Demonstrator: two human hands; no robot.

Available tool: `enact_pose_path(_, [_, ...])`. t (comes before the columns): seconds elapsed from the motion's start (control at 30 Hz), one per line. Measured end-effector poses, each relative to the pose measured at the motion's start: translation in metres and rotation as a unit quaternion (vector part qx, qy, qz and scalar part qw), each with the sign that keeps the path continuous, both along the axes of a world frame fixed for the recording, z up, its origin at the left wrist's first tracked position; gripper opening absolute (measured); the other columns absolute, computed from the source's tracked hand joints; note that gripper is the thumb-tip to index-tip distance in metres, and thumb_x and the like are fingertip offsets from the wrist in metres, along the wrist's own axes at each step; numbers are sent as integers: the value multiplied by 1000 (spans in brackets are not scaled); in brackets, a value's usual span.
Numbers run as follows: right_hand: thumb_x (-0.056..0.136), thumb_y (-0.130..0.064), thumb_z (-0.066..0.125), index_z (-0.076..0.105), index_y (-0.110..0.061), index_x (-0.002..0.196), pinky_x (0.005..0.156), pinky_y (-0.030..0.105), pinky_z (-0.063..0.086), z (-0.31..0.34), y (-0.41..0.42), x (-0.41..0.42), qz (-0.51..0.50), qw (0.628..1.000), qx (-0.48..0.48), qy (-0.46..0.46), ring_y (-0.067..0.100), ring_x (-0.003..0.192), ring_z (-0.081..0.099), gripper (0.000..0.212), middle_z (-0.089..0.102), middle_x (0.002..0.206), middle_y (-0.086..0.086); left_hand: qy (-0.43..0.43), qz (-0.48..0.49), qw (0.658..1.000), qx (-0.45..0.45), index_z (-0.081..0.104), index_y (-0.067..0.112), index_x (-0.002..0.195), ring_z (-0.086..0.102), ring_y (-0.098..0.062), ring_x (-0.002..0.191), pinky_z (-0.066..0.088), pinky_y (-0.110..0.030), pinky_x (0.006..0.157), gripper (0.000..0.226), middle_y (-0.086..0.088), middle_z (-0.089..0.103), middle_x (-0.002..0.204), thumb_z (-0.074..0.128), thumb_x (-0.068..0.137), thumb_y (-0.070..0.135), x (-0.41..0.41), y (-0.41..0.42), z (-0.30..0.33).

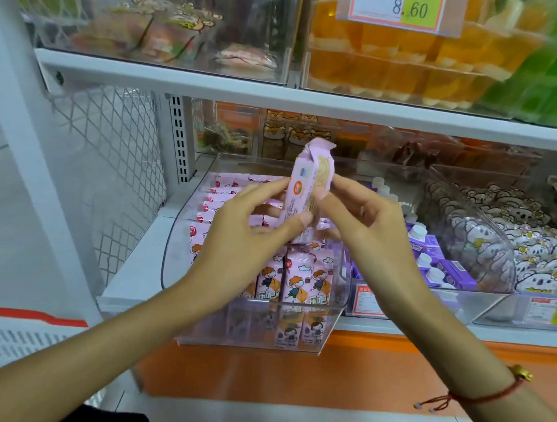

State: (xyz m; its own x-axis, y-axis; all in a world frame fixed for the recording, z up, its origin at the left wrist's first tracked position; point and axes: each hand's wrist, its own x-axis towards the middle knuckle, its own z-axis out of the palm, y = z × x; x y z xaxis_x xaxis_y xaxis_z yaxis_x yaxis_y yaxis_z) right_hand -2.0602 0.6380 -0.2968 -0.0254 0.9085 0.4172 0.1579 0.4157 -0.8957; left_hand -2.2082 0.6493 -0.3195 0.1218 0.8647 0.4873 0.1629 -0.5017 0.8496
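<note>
**Pink snack packet (299,192) held upright above its bin**

The white shelf unit (212,84) fills your view, with an upper board and a lower board (132,267). On the lower board, straight in front of you, sits a clear plastic bin (338,310) stocked with matching pink packets (302,276). They stand in rows, their cartoon fronts turned towards you. To the right of it is a bin of purple cartons with white caps (430,247), and beyond that a bin of koala-print packets (527,249). On the upper board there is a clear box of orange jelly cups (391,55), which carries a price tag (407,8) reading 8.60.

Both your hands are raised over the pink bin, meeting at the one packet. Your left hand (237,237) grips it from the left, with the thumb pressed on the lower part of the near face and the fingers curled behind. Your right hand (367,222) pinches the packet's right edge between thumb and forefinger, a little higher up. How the other fingers of that hand lie behind the wrapper cannot be seen.

The packet stands nearly upright and leans slightly to the right. Its crimped top end is above your fingertips, and its lower end is just above the stocked rows, clear of the bin's walls. Its printed back panel faces you.

A red string bracelet (487,396) with a small gold charm circles your right wrist.
</note>
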Motion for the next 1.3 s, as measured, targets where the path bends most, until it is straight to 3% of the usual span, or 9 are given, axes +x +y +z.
enact_pose_path(0.17, [83, -32, 68, 67, -11, 98, 56, 22, 52, 3, 6, 7, -35, 994, -100, 10, 11, 65, 67, 26, 72, 79, 0, -75, -160, 946, -271, 75, 24, 103, 72, -7, 85, 54, -15, 64, 30, 5, 76, 97, 68, 78, 39, -7, -1, 13])
enact_pose_path(0.27, [81, -34, 71, 58, -10, 87, 48, 22, 51, 2, 8, 5, -29, 988, -146, 45, 11, 57, 64, 28, 69, 70, 2, -113, -198, 909, -349, 80, 25, 78, 73, -8, 76, 56, -18, 60, 20, 1, 76, 87, 70, 69, 39, -6, 0, 14])
enact_pose_path(0.43, [85, -32, 67, 58, -14, 109, 59, 23, 56, -2, 8, 7, 0, 992, -120, 32, 12, 69, 69, 31, 72, 84, 10, -80, -195, 928, -307, 78, 28, 96, 72, -7, 88, 56, -19, 68, 20, 5, 75, 98, 65, 82, 36, -8, 3, 10])
enact_pose_path(0.67, [90, -18, 62, 53, -35, 123, 78, 17, 52, -7, 5, 11, 69, 997, 5, -28, 3, 97, 66, 39, 69, 102, -14, 23, -127, 983, -131, 50, 29, 137, 61, 6, 106, 47, -9, 90, 47, 18, 59, 128, 59, 92, 17, -11, 1, 10])
enact_pose_path(0.83, [85, -32, 64, 55, -33, 124, 83, 22, 54, -6, 3, 9, 49, 998, 2, -25, 5, 98, 66, 40, 69, 103, -18, 36, -45, 998, -39, 59, 36, 124, 62, -1, 100, 48, -14, 86, 40, 17, 64, 115, 67, 87, 23, -9, 3, 4])
enact_pose_path(0.97, [83, -38, 66, 61, -26, 105, 62, 24, 55, -5, 1, 6, -1, 1000, 17, -22, 10, 70, 67, 25, 62, 79, -11, 92, 53, 991, 83, 61, 39, 118, 56, -1, 101, 42, -12, 85, 42, 19, 57, 105, 75, 79, 32, -7, 1, 0])
enact_pose_path(1.13, [82, -27, 63, 61, -16, 109, 66, 22, 54, -2, 6, 19, 105, 990, -52, 72, 11, 73, 67, 29, 69, 89, -3, 82, -38, 994, -55, 54, 42, 121, 53, 12, 107, 43, -8, 85, 43, 21, 55, 124, 49, 83, 61, -10, 2, 13])
enact_pose_path(1.2, [81, -26, 64, 56, -13, 115, 70, 23, 54, -2, 8, 24, 121, 987, -54, 88, 12, 80, 67, 37, 71, 96, -1, 68, -95, 985, -127, 56, 39, 118, 58, 13, 100, 48, -11, 84, 45, 20, 62, 117, 45, 79, 58, -11, 2, 15])
enact_pose_path(1.3, [85, -29, 67, 52, -16, 122, 75, 23, 54, -2, 9, 28, 109, 990, -47, 72, 13, 93, 68, 42, 69, 108, 2, 42, -107, 987, -112, 62, 29, 112, 62, 6, 98, 50, -15, 88, 37, 18, 69, 106, 54, 81, 46, -7, 0, 12])
